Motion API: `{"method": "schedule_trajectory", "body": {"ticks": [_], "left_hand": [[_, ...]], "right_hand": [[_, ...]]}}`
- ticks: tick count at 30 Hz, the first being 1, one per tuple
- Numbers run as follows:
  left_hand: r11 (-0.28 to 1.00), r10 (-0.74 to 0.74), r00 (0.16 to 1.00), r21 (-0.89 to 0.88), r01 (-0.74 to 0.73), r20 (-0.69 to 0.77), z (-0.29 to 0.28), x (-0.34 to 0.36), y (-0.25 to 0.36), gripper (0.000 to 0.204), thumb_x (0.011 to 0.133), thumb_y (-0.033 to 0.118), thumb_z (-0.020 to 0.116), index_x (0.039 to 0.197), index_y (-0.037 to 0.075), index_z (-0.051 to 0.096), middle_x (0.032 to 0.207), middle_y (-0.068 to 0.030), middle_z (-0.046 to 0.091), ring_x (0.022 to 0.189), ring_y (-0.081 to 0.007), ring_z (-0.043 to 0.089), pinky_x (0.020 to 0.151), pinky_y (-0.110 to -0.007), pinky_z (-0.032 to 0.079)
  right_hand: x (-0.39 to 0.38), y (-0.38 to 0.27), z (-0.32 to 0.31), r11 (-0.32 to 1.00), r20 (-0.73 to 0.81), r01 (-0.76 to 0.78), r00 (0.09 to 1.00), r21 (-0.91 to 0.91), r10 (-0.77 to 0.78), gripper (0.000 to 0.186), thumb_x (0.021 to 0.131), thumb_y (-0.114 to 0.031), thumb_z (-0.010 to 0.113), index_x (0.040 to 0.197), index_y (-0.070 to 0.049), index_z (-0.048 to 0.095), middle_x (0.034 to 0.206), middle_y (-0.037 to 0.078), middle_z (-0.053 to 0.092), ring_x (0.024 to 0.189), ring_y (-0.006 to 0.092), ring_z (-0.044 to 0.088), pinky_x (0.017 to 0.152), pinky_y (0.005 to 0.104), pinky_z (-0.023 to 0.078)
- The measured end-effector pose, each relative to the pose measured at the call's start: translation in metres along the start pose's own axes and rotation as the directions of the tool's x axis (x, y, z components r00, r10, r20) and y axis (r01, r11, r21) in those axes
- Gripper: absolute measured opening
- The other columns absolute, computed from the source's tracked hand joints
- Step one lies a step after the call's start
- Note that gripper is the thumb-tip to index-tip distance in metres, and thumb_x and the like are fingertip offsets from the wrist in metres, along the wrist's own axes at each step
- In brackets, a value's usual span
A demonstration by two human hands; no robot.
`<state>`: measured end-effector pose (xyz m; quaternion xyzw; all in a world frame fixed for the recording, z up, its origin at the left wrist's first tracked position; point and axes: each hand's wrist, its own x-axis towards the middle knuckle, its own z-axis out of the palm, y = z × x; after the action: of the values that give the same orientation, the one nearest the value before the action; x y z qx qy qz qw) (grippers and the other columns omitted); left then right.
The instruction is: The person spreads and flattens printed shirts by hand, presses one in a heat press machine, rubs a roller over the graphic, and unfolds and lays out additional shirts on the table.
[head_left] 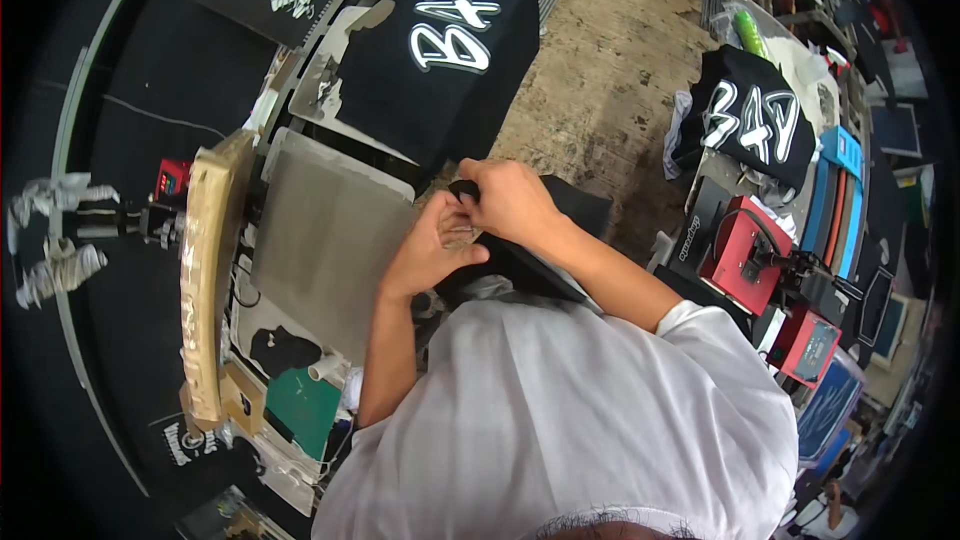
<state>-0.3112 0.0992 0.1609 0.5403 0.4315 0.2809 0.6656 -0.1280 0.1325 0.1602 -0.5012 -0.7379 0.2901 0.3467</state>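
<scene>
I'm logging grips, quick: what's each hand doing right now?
Left hand: fingers curled, thumb apart; whether it grips anything cannot be told.
Right hand: closed, holding black cloth.

Widest passage lay over the floor (600,50), running forward from the right hand (510,202) between the printed black shirt (460,55) and the second black shirt (755,115). Leftward, the left hand (428,245) had room over the flat grey board (325,240) as far as the tan panel (205,280), which blocked the way. At right, the red press (745,260) obstructed; the wearer's torso (560,390) closed the near side.
</scene>
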Motion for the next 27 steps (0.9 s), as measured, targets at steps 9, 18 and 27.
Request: {"method": "schedule_trajectory", "body": {"ticks": [9,18,27], "left_hand": [[0.938,0.034,0.939,-0.315,-0.148,-0.343,-0.028,-0.071,-0.087,0.047,0.081,-0.007,0.073,0.121,0.001,0.05,0.103,-0.0019,0.062,0.097,-0.0096,0.061,0.088,-0.026,0.051],[0.973,0.204,0.677,0.07,-0.221,-0.707,-0.049,-0.11,-0.133,0.036,0.073,-0.01,0.06,0.108,0.0,0.061,0.091,-0.0066,0.069,0.086,-0.0141,0.066,0.077,-0.028,0.052],[0.897,-0.165,0.755,0.222,0.383,-0.635,-0.072,-0.183,-0.15,0.02,0.081,0.012,0.074,0.099,0.002,0.072,0.078,-0.0191,0.068,0.064,-0.0261,0.065,0.062,-0.035,0.049]], "right_hand": [[0.008,-0.066,0.077,0.999,0.501,-0.025,0.865,-0.024,0.033,0.022,0.075,-0.018,0.071,0.09,-0.002,0.068,0.077,0.022,0.067,0.078,0.0407,0.066,0.071,0.0455,0.054],[-0.012,-0.106,0.128,0.999,0.706,0.045,0.708,-0.028,-0.012,0.021,0.078,-0.02,0.069,0.089,-0.002,0.068,0.084,0.021,0.068,0.083,0.0399,0.065,0.075,0.0447,0.051],[0.069,-0.072,0.082,0.953,0.937,0.29,0.302,0.084,-0.175,0.046,0.073,-0.03,0.082,0.107,-0.004,0.065,0.096,0.016,0.069,0.09,0.0316,0.067,0.078,0.0383,0.051]]}}
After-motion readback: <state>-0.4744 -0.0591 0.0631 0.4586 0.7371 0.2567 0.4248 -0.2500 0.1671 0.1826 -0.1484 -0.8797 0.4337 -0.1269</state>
